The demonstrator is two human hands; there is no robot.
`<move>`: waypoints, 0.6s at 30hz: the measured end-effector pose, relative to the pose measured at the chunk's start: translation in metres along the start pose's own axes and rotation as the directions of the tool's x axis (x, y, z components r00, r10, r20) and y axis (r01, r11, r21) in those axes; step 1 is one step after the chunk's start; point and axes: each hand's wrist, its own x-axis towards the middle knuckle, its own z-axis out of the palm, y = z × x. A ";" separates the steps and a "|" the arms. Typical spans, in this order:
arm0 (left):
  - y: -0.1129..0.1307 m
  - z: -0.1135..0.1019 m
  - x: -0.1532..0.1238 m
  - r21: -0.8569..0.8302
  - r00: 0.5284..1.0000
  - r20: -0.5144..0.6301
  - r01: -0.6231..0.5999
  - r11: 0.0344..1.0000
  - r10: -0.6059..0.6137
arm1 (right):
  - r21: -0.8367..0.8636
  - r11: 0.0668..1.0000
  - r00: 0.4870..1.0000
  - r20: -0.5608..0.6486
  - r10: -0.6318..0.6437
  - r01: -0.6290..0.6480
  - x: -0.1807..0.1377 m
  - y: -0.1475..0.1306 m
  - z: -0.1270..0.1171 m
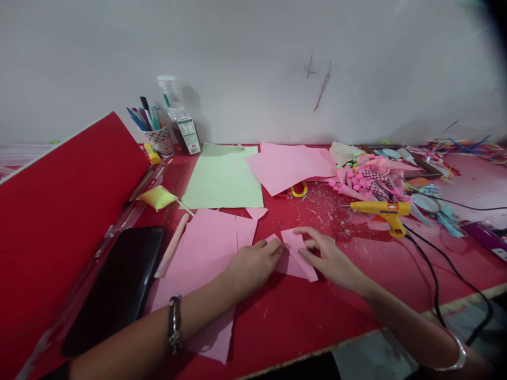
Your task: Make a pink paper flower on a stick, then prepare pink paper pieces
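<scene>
A small folded piece of pink paper (295,256) lies on the red tabletop between both hands. My left hand (253,264) is closed at its left side, fingertips pinching the paper. My right hand (330,258) rests against its right side, thumb and fingers apart, fingertips touching the upper and right edges. Under my left forearm are larger pink sheets (212,237), and a small pink scrap (257,212) lies just above them. A rolled pink paper stick (172,245) sits along the sheets' left side.
A black phone (116,285) and yellow paper pillow (157,198) are at left. Behind lie a green sheet (224,177) and pink sheets (293,163). A yellow glue gun (382,209) with trailing cable and a pile of pink paper cones (374,177) are at right. A pen cup (159,140) stands back left.
</scene>
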 end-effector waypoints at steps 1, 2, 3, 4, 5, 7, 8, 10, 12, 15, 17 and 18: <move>0.000 0.000 0.000 -0.001 1.000 0.002 -0.001 1.000 0.001 | -0.054 0.999 1.000 -0.027 -0.008 0.007 -0.002 0.002 0.002; 0.001 0.000 0.000 -0.003 1.000 0.006 0.000 1.000 0.000 | -0.113 0.993 0.998 -0.054 -0.023 0.017 -0.003 0.004 0.003; 0.001 0.001 0.000 -0.006 1.000 0.011 0.004 1.000 -0.004 | -0.172 0.985 0.996 -0.081 -0.043 0.029 -0.005 0.006 0.005; 0.002 0.002 0.000 -0.008 1.000 0.017 0.010 1.000 -0.010 | -0.223 0.974 0.993 -0.102 -0.064 0.039 -0.007 0.009 0.006; 0.003 0.003 -0.001 -0.009 1.000 0.020 0.019 1.000 -0.018 | -0.261 0.964 0.990 -0.118 -0.081 0.048 -0.008 0.012 0.007; 0.004 0.004 -0.002 -0.014 1.000 0.014 0.028 1.000 -0.028 | -0.301 0.952 0.986 -0.134 -0.097 0.053 -0.011 0.018 0.008; 0.004 0.004 -0.003 -0.020 1.000 0.007 0.026 0.999 -0.026 | -0.308 0.950 0.986 -0.139 -0.096 0.049 -0.012 0.020 0.008; 0.005 0.004 -0.005 -0.046 1.000 -0.006 0.009 0.999 -0.010 | -0.308 0.951 0.986 -0.148 -0.078 0.029 -0.013 0.021 0.007; 0.006 0.003 -0.007 -0.075 1.000 -0.009 -0.003 0.997 0.002 | -0.282 0.960 0.987 -0.155 -0.042 -0.004 -0.014 0.020 0.005; 0.008 0.002 -0.008 -0.086 1.000 -0.002 0.008 0.996 -0.009 | -0.190 0.981 0.992 -0.128 0.019 -0.044 -0.017 0.015 0.001; 0.009 0.003 -0.008 -0.082 1.000 0.002 0.018 0.996 -0.018 | -0.127 0.990 0.997 -0.056 0.059 -0.066 -0.020 0.012 -0.001; 0.010 0.003 -0.008 -0.079 1.000 0.002 0.021 0.997 -0.021 | -0.111 0.991 0.997 -0.013 0.075 -0.076 -0.022 0.010 -0.001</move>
